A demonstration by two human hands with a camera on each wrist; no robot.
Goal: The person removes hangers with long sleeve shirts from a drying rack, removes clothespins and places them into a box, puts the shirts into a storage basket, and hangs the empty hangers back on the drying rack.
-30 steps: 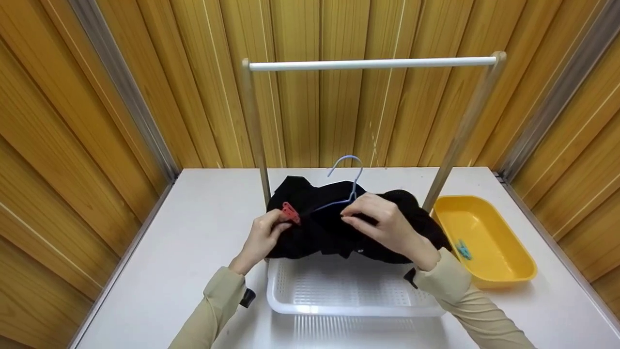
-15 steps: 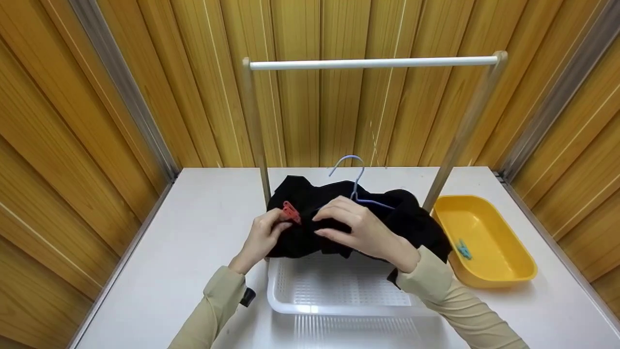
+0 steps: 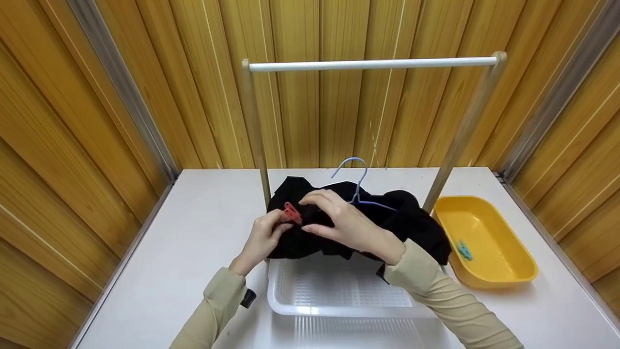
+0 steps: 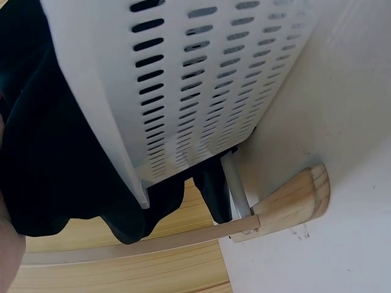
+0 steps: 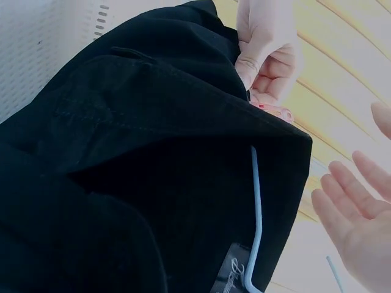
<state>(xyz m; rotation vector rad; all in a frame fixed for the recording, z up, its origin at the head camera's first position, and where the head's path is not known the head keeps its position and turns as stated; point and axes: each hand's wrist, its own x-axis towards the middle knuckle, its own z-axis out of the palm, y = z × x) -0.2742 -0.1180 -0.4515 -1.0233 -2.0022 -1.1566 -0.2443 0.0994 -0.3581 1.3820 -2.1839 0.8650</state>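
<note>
A black shirt (image 3: 290,242) lies bunched over the white basket, a blue wire hanger (image 3: 359,186) inside its neck opening. The left hand (image 3: 261,236) pinches the shirt's edge at the left; a red clothespin (image 3: 292,213) sits at its fingertips. Whether those fingers also grip the clothespin is hard to tell. The right hand (image 3: 346,224) hovers over the shirt near the clothespin, fingers and thumb spread, holding nothing. In the right wrist view, a label (image 5: 230,268) shows inside the neck beside the hanger wire (image 5: 256,201).
A garment rack with a white bar (image 3: 373,64) stands behind the shirt, its wooden posts at either side. The white perforated basket (image 3: 339,310) is below. To the right, a yellow tray (image 3: 503,232) holds a teal clothespin (image 3: 463,250).
The right hand has moved left from the hanger's neck toward the red clothespin, its fingers spreading apart. The hanger hook has shifted slightly right. The left hand stays nearly still.
</note>
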